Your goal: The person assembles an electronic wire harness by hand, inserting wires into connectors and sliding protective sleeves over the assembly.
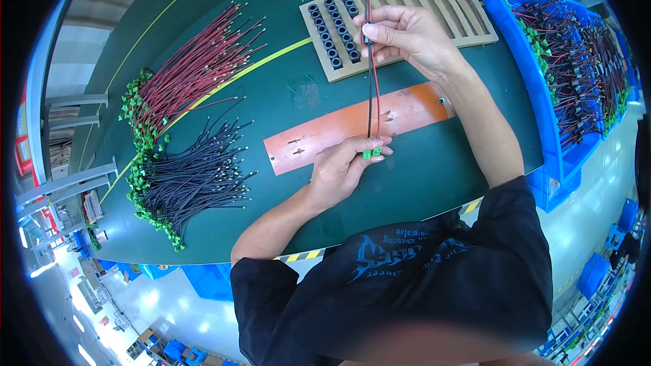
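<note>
Connector, green, is in the left hand, just over the near edge of the plate: thumb and fingers closed on it. Red wire and black wire run far from it to the right hand, thumb and forefinger pinched on both, other fingers loosely bent; too small to tell what else sits in that pinch. Should be light: rigid connector, springy wires, fairly slick jackets. Best hold is the connector body; tugging wires could strain the joints. Desk surface shows between plate and the red bundle and black bundle at left. Tighter far-right: rack under the right hand, bin wall right of that forearm. Desk's near edge is just before the torso.
</note>
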The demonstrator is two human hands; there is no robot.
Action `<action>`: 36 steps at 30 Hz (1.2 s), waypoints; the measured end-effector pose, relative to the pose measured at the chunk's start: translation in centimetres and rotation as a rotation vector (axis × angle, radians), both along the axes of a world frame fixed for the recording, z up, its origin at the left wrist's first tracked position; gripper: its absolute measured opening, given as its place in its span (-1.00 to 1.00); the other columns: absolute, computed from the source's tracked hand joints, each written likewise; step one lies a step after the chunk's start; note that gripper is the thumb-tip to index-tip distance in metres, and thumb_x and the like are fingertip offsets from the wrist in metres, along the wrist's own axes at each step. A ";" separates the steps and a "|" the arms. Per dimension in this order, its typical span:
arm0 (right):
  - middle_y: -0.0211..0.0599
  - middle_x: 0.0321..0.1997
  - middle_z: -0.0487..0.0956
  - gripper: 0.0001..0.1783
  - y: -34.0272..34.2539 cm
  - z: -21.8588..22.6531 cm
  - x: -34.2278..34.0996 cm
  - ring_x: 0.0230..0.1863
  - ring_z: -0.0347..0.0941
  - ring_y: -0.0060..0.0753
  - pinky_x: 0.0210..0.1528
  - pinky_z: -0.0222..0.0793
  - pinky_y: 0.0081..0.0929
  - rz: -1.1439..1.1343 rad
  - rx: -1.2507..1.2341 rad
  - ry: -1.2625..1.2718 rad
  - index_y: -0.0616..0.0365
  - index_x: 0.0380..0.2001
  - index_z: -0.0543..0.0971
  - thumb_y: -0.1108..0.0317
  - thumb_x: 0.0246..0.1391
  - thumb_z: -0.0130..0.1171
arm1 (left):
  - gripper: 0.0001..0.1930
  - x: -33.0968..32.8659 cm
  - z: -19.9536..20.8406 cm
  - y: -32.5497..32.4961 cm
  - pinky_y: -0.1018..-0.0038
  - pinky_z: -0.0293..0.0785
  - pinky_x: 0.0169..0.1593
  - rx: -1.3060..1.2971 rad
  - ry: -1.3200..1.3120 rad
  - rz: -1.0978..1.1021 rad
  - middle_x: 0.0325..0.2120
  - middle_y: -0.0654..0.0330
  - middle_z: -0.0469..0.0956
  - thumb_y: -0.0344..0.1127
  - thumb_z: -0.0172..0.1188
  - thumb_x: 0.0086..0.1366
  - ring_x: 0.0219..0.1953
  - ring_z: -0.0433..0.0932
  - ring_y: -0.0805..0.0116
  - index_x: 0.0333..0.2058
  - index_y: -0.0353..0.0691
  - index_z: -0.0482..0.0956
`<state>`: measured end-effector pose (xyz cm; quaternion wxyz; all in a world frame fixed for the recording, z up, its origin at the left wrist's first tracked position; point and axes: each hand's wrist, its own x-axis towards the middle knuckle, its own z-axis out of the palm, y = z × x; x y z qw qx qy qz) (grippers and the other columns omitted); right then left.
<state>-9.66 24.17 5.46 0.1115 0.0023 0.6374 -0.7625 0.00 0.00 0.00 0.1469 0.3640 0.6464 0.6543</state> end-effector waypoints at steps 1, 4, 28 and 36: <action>-0.26 -0.17 0.70 -0.60 -0.1 0.2 0.1 -0.24 0.63 -0.55 -0.17 0.57 -0.63 -0.012 -0.012 0.008 0.25 0.03 0.61 0.25 0.20 0.33 | -0.72 0.1 -0.1 0.1 0.34 0.70 -0.04 0.008 -0.001 0.028 -0.03 -0.14 0.61 -0.71 0.09 0.33 -0.08 0.70 0.06 -0.02 -0.35 0.47; -0.28 -0.20 0.69 -0.63 0.5 0.0 0.0 -0.32 0.57 -0.63 -0.21 0.56 -0.65 -0.023 0.023 0.078 0.25 0.01 0.61 0.28 0.21 0.32 | -0.70 -0.1 -0.4 0.4 0.35 0.69 -0.02 0.023 0.017 0.054 -0.03 -0.12 0.62 -0.73 0.10 0.31 -0.08 0.71 0.09 -0.01 -0.35 0.48; -0.29 -0.24 0.66 -0.77 -3.1 2.5 4.3 -0.35 0.53 -0.62 -0.22 0.52 -0.61 0.069 -0.084 0.178 0.33 -0.05 0.62 0.48 0.26 0.22 | -0.78 -5.9 6.1 0.2 0.55 0.61 -0.19 0.190 -0.491 0.144 -0.23 0.07 0.65 -0.50 0.26 0.35 -0.28 0.63 0.45 -0.07 -0.45 0.53; -0.11 -0.12 0.61 -0.78 -3.4 1.3 4.7 -0.34 0.56 -0.48 -0.26 0.53 -0.53 0.005 -0.114 0.199 0.39 -0.12 0.62 0.43 0.32 0.15 | -0.84 -5.2 4.9 0.3 0.54 0.53 -0.28 0.218 -0.467 0.193 -0.28 0.16 0.56 -0.55 0.23 0.35 -0.36 0.57 0.48 -0.12 -0.41 0.54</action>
